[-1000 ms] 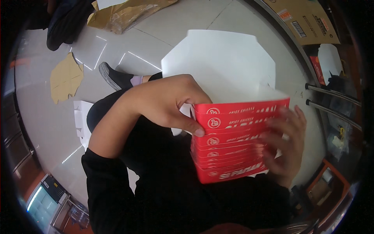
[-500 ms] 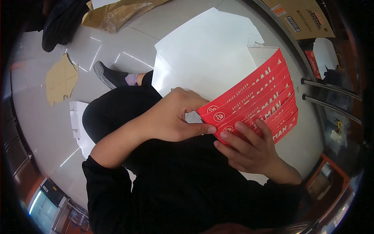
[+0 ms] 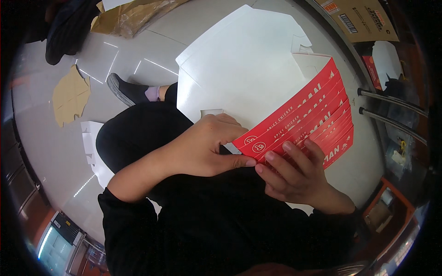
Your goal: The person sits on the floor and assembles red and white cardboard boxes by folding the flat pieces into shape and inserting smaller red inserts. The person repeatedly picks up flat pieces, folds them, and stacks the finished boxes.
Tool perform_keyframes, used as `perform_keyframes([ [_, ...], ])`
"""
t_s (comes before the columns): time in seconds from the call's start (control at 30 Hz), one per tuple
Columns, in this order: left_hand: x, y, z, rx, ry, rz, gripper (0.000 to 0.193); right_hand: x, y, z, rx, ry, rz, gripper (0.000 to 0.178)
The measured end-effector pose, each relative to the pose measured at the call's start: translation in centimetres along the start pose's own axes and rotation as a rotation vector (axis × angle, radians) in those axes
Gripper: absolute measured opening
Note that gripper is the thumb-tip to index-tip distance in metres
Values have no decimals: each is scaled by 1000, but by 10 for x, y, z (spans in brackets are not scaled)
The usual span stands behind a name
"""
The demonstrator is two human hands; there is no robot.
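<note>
- Over the lap in black cloth (image 3: 193, 202), between the two hands, a nested stack of red-and-white folded card cartons (image 3: 299, 119) is held tilted, its right end raised above its left.
- Outside, the stack shows glossy red front panels in overlapping, stepped bands, each edged by a thin line; pale lettering slants across them, and round line emblems mark the upper bands near the left corner.
- Inside, the topmost carton is plain white and open; its broad white flap (image 3: 239, 55) spreads away from the person, with angled corners, a small slot near its left edge and a folded tab near its right edge.
- The bare left hand (image 3: 214, 146) is clamped on the stack's near left corner, thumb against the red face, the other fingers partly hidden behind the rim.
- The bare right hand (image 3: 297, 177) lays slightly parted fingers along the lower red bands; its thumb is hidden, so whether it grips cannot be told.
- On the glossy grey tiled floor (image 3: 159, 50), toward its left edge, lies a torn flat brown cardboard piece (image 3: 71, 96); a white folded card carton (image 3: 90, 142) sits beside the left knee.
</note>
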State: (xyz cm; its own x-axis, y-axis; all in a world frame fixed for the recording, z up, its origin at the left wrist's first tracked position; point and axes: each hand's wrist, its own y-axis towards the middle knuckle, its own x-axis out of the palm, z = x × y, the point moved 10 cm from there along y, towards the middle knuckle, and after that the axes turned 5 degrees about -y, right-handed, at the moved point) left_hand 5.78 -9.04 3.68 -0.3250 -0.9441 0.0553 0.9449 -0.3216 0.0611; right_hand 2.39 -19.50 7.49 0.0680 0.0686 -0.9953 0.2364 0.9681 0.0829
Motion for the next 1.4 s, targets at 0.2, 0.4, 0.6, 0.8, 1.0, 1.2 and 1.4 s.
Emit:
perform_keyframes([
  [0.2, -6, -1, -2, -75, 17, 11, 25, 6, 2, 0, 17, -25, -81, 54],
  [0.4, -6, 0, -11, -97, -68, -66, 22, 8, 2, 0, 7, -45, -85, 53],
  [0.6, 4, 1, -7, 4, -109, -249, 26, 4, 0, 3, 60, 44, -10, 42],
  [0.8, 10, -8, -10, 5, 38, -197, 26, 7, 2, 2, 54, 26, -54, 54],
  [1.0, 9, -13, -12, -63, -42, -119, 18, 7, 3, -1, 60, 18, -19, 54],
  [1.2, 12, -14, -12, -63, -78, -65, 17, 8, 1, -1, 64, 36, -13, 54],
  [1.4, 7, -7, -1, -10, -82, -4, 17, 7, 7, 3, 79, 62, -32, 55],
])
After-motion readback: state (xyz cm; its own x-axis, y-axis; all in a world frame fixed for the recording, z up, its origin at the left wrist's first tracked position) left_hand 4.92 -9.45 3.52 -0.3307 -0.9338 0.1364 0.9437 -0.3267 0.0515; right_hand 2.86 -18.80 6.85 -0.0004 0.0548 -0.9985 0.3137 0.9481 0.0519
